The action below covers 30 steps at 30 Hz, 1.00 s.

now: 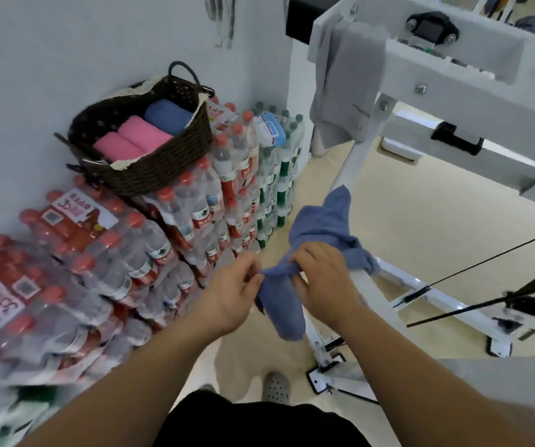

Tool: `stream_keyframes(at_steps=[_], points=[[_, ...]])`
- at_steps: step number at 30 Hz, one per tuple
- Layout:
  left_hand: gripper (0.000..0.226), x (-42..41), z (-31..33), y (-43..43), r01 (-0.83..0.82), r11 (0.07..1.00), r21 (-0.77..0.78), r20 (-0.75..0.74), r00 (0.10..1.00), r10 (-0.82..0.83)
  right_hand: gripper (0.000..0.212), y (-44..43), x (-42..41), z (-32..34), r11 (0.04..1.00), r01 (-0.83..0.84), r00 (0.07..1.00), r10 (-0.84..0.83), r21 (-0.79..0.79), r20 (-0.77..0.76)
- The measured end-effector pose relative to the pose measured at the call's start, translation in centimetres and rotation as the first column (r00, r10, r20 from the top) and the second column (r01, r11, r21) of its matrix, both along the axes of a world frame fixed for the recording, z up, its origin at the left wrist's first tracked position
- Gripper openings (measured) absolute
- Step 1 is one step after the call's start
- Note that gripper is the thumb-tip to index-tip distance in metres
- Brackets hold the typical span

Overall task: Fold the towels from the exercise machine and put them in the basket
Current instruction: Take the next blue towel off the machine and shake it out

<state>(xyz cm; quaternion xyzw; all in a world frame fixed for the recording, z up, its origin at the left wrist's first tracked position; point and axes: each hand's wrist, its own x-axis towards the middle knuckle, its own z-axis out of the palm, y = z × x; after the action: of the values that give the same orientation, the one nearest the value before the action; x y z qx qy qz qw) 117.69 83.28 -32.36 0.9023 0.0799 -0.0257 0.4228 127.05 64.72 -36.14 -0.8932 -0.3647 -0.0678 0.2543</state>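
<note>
A blue towel [322, 221] hangs bunched in front of me, above the floor. My right hand [319, 279] grips its gathered middle. My left hand [232, 291] pinches the towel's edge just left of that. A grey towel [346, 82] is draped over the white bar of the exercise machine [472, 75] at the upper right. The dark wicker basket [150, 169] stands on stacked water bottles at the left and holds two pink rolled towels [132, 140] and a blue rolled towel [168, 116].
Shrink-wrapped packs of water bottles [105, 253] are stacked along the white wall on the left. The machine's white frame legs [421, 291] and black cables [485, 262] cross the beige floor at the right. My shoe [276, 387] shows below.
</note>
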Motion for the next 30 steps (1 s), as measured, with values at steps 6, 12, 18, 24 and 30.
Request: stream_keyframes(at_steps=[6,12,18,24,30], points=[[0.012,-8.5,2.9,5.7,-0.203,0.978,0.047,0.058,0.978,0.2,0.006,7.8,-4.0,4.6,0.942,-0.33,0.934,0.317,-0.056,-0.166],[0.011,-18.7,4.6,10.0,-0.349,0.935,-0.061,0.123,0.927,0.354,0.026,14.7,-10.7,6.0,0.832,-0.551,0.752,0.527,0.061,-0.396],[0.009,-29.9,5.6,13.6,-0.395,0.916,-0.068,0.122,0.908,0.401,0.052,20.0,-20.5,8.5,0.699,-0.701,0.584,0.676,0.14,-0.45],[0.008,-38.1,7.7,16.8,-0.392,0.91,0.136,0.155,0.916,0.371,0.03,23.7,-29.0,10.5,0.683,-0.666,0.329,0.63,0.301,-0.703],[0.006,-42.4,10.0,18.3,-0.382,0.886,0.264,0.209,0.919,0.334,0.012,26.3,-34.0,10.8,0.619,-0.724,0.252,0.648,0.303,-0.719]])
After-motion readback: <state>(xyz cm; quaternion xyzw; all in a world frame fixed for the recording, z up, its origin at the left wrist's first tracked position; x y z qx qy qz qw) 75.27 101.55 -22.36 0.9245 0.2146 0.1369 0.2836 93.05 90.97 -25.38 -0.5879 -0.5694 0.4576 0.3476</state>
